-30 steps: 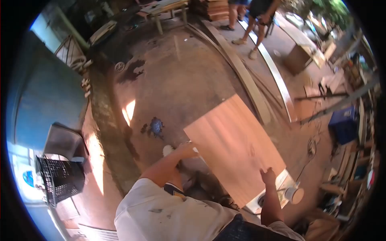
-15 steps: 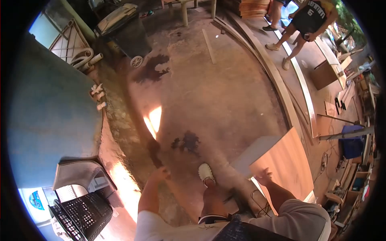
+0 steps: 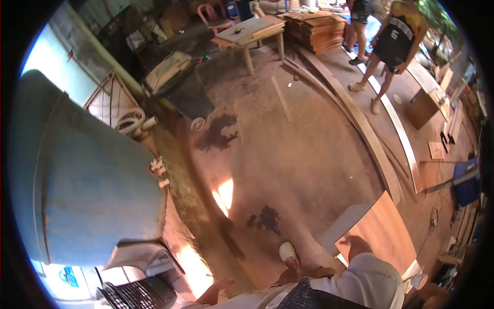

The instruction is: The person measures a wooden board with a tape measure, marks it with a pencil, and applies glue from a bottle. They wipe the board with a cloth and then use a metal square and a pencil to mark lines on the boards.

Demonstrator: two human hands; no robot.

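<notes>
My left hand (image 3: 224, 286) is low in the view, slightly blurred, with its fingers loosely extended and nothing seen in them. To the right, my right hand (image 3: 355, 244) is over the left part of a light wood-grain board (image 3: 386, 232). Its fingers look spread and are not wrapped round the board; whether they touch it cannot be made out. A grey panel or surface (image 3: 342, 226) shows beside the board's left edge. My foot in a pale shoe (image 3: 287, 252) is on the concrete floor (image 3: 303, 165) between the hands.
A large blue tank (image 3: 98, 180) and a black crate (image 3: 141, 294) are at left. A wooden table (image 3: 249, 31) and stacked boards (image 3: 315, 32) stand at the back. Long strips (image 3: 355, 108) lie at right, near two people, one in a black jersey (image 3: 399, 38).
The view has tilted up and turned left, so the table and stacked boards show more fully. My left hand sits lower in view; my right hand is still by the board.
</notes>
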